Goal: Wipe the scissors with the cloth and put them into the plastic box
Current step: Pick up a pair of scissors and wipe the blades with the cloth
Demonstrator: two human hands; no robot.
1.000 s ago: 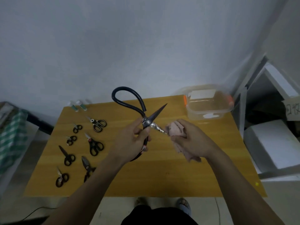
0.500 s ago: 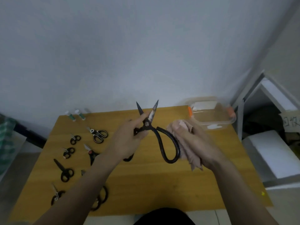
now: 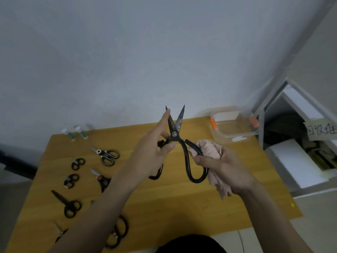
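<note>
The scissors (image 3: 176, 132) now stand blades up and apart, where a second ago the loops pointed up. The right hand (image 3: 221, 166) wraps the cloth (image 3: 211, 151) round a handle loop instead of a blade. The left hand (image 3: 155, 152) grips nearer the pivot, forefinger along one blade.

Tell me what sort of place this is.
Probably a storeroom or plain workroom, not a home kitchen: a bare wooden table against a blank wall, and a metal shelf holding white foam blocks.
</note>
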